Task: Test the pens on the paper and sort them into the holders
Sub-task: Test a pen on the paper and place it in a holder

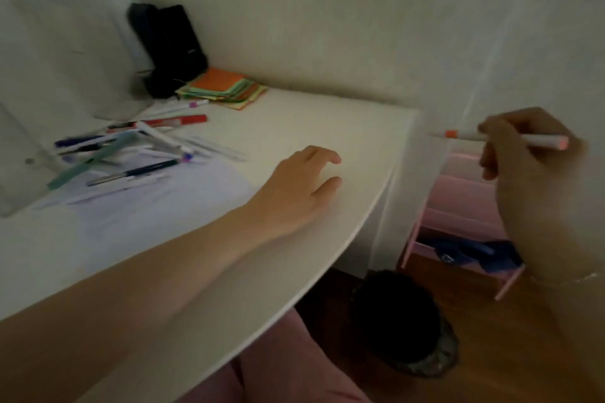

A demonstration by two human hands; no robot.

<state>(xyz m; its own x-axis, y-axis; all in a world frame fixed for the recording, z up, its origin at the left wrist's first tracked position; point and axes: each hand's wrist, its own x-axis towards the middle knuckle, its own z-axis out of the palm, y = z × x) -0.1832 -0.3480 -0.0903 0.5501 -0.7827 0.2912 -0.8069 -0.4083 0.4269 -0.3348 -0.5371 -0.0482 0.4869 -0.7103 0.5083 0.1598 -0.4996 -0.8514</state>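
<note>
My right hand (523,154) holds a white pen with orange ends (465,135) level in the air, out past the right end of the white desk (327,127). My left hand (304,183) rests on the desk top with its fingers loosely spread and nothing in it. Several pens (137,147) lie in a loose pile at the left, partly on a sheet of white paper (157,199). A clear holder (19,173) stands at the far left edge. A black holder (167,46) stands in the back corner.
A stack of coloured sticky notes (222,88) lies by the wall behind the pens. Below and right of the desk stand a pink shelf unit (458,206) with blue cloth on it and a dark bin (399,321) on the wooden floor.
</note>
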